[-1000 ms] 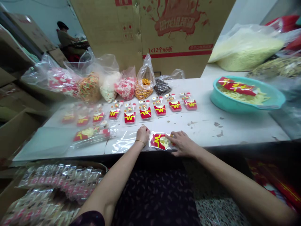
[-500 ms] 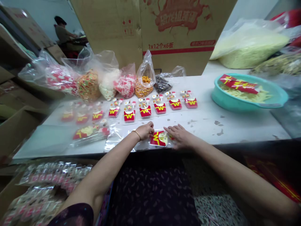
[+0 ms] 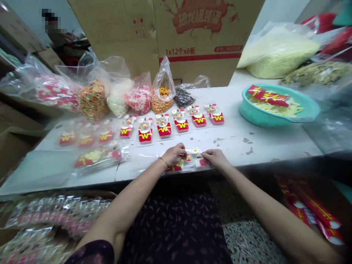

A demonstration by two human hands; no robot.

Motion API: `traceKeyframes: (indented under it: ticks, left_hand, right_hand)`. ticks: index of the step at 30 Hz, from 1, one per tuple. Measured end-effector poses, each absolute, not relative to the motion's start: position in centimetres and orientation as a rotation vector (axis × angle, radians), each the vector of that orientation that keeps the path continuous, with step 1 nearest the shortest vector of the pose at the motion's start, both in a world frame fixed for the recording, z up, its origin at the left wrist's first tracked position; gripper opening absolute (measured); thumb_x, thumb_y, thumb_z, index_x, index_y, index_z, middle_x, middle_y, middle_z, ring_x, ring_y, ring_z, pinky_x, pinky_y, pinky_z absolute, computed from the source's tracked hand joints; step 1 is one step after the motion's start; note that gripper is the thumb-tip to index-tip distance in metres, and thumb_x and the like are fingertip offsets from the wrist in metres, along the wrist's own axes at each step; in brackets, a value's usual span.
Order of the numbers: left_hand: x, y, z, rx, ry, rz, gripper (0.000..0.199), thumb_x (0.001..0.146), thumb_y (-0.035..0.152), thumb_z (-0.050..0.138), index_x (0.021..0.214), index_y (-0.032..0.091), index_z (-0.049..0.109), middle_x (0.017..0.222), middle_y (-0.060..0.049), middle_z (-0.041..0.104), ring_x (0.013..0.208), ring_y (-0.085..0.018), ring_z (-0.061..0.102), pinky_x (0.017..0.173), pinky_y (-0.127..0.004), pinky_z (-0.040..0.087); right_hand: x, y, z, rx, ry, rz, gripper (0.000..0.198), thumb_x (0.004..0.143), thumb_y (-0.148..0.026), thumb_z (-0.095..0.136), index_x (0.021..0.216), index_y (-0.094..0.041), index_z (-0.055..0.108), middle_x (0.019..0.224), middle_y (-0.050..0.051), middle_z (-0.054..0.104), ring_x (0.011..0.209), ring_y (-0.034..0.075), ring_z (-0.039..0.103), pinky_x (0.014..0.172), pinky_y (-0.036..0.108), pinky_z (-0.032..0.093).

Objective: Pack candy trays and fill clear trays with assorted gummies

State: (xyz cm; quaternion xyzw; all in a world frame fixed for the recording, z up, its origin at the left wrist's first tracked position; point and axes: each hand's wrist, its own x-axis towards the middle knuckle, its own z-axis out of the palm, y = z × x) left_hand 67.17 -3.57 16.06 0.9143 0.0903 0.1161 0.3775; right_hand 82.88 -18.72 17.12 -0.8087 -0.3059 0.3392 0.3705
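At the front edge of the table, a clear plastic pack [image 3: 194, 157] lies between my hands. It shows a red fries carton partly under my left hand, a fried-egg piece, a round red-and-green piece and a pink-and-white piece. My left hand [image 3: 176, 155] is closed with bent fingers over the pack's left part; its fingertips are partly hidden. My right hand [image 3: 216, 158] pinches the pack's right end between thumb and fingers. Beyond my hands, several similar filled packs [image 3: 164, 128] with red cartons marked in yellow stand in a row.
Bags of small coloured pieces [image 3: 139, 99] line the back before a large cardboard box [image 3: 198, 69]. A turquoise basin [image 3: 264, 115] with pale fries and a red carton stands right. Stacked flat packs [image 3: 95, 161] lie left. A carton of wrapped packs [image 3: 60, 216] sits below. A person [image 3: 59, 35] works far behind.
My left hand has shifted over the pack's carton end. My right hand has drawn back from over the pack to its right end, uncovering the egg and other pieces. The view has swung slightly right.
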Motion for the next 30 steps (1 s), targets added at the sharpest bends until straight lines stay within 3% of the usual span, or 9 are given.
traceKeyframes:
  ticks: [6, 10, 12, 14, 16, 18, 21, 26, 30]
  left_hand:
    - [70.9, -6.7, 16.5, 2.308, 0.33, 0.404, 0.015, 0.068, 0.009, 0.05, 0.067, 0.018, 0.062, 0.077, -0.001, 0.05, 0.071, -0.011, 0.049, 0.067, -0.023, 0.042]
    - [70.7, -6.2, 16.7, 2.122, 0.318, 0.503, 0.014, 0.068, 0.012, 0.055, 0.077, 0.018, 0.065, 0.088, -0.003, 0.054, 0.077, -0.012, 0.052, 0.072, -0.024, 0.044]
    - [69.0, -5.3, 16.8, 1.967, 0.368, 0.59, 0.028, 0.071, 0.016, 0.055, 0.097, 0.02, 0.062, 0.103, -0.005, 0.052, 0.077, -0.01, 0.054, 0.073, -0.024, 0.045]
    - [66.6, -4.6, 17.1, 1.83, 0.51, 0.703, 0.036, 0.074, 0.019, 0.052, 0.109, 0.02, 0.056, 0.109, -0.007, 0.051, 0.075, -0.009, 0.055, 0.073, -0.025, 0.045]
    - [63.6, -4.5, 17.3, 1.718, 0.671, 0.797, 0.033, 0.076, 0.023, 0.051, 0.108, 0.018, 0.056, 0.102, -0.007, 0.055, 0.072, -0.009, 0.055, 0.071, -0.025, 0.046]
    - [60.3, -5.1, 17.5, 1.599, 0.791, 0.85, 0.031, 0.077, 0.028, 0.051, 0.104, 0.016, 0.058, 0.092, -0.006, 0.058, 0.068, -0.01, 0.056, 0.067, -0.025, 0.047]
    - [55.2, -6.2, 17.3, 1.409, 0.938, 0.918, 0.031, 0.076, 0.035, 0.054, 0.099, 0.015, 0.059, 0.087, -0.005, 0.06, 0.064, -0.01, 0.058, 0.064, -0.025, 0.047]
    - [47.1, -6.5, 16.7, 0.864, 1.158, 1.247, 0.036, 0.071, 0.036, 0.061, 0.101, 0.019, 0.054, 0.086, -0.002, 0.058, 0.067, -0.008, 0.057, 0.066, -0.023, 0.047]
    - [43.5, -5.0, 17.2, 0.469, 1.125, 1.39, 0.036, 0.07, 0.034, 0.063, 0.1, 0.022, 0.048, 0.091, -0.002, 0.057, 0.08, -0.01, 0.057, 0.075, -0.026, 0.046]
  right_hand:
    - [78.0, -16.4, 15.5, -1.616, -0.554, 0.95, 0.025, 0.054, -0.038, 0.064, 0.05, -0.017, 0.05, 0.04, -0.005, 0.045, 0.037, 0.007, 0.039, 0.039, 0.022, 0.033]
    - [79.2, -17.7, 15.5, -1.698, -0.585, 0.977, 0.027, 0.058, -0.042, 0.061, 0.06, -0.015, 0.057, 0.048, -0.001, 0.053, 0.042, 0.011, 0.046, 0.045, 0.026, 0.041]
    - [80.4, -18.6, 16.4, -1.871, -0.735, 0.837, 0.033, 0.066, -0.046, 0.054, 0.072, -0.015, 0.062, 0.061, 0.005, 0.061, 0.053, 0.015, 0.054, 0.054, 0.031, 0.046]
    - [80.6, -18.9, 17.4, -1.972, -1.054, 0.567, 0.041, 0.074, -0.049, 0.046, 0.09, -0.015, 0.063, 0.087, 0.01, 0.064, 0.076, 0.021, 0.059, 0.069, 0.035, 0.047]
    - [79.7, -18.1, 18.2, -1.933, -1.531, 0.351, 0.052, 0.074, -0.051, 0.047, 0.113, -0.017, 0.055, 0.117, 0.012, 0.053, 0.105, 0.025, 0.049, 0.086, 0.039, 0.041]
    - [78.1, -16.7, 18.2, -1.867, -1.993, 0.243, 0.073, 0.067, -0.055, 0.055, 0.128, -0.02, 0.04, 0.133, 0.012, 0.038, 0.121, 0.032, 0.033, 0.095, 0.047, 0.03]
    - [76.1, -14.6, 17.4, -1.848, -2.384, 0.176, 0.086, 0.06, -0.055, 0.06, 0.134, -0.021, 0.032, 0.131, 0.015, 0.039, 0.116, 0.038, 0.035, 0.092, 0.056, 0.025]
    - [73.8, -10.2, 19.0, -1.7, -2.374, 0.283, 0.079, 0.072, -0.055, 0.047, 0.138, -0.022, 0.021, 0.123, 0.016, 0.043, 0.106, 0.031, 0.044, 0.085, 0.044, 0.037]
    - [67.1, -2.2, 23.6, -1.548, -2.428, 0.232, 0.086, 0.07, -0.062, 0.047, 0.139, -0.023, 0.016, 0.122, 0.014, 0.043, 0.105, 0.032, 0.043, 0.086, 0.044, 0.035]
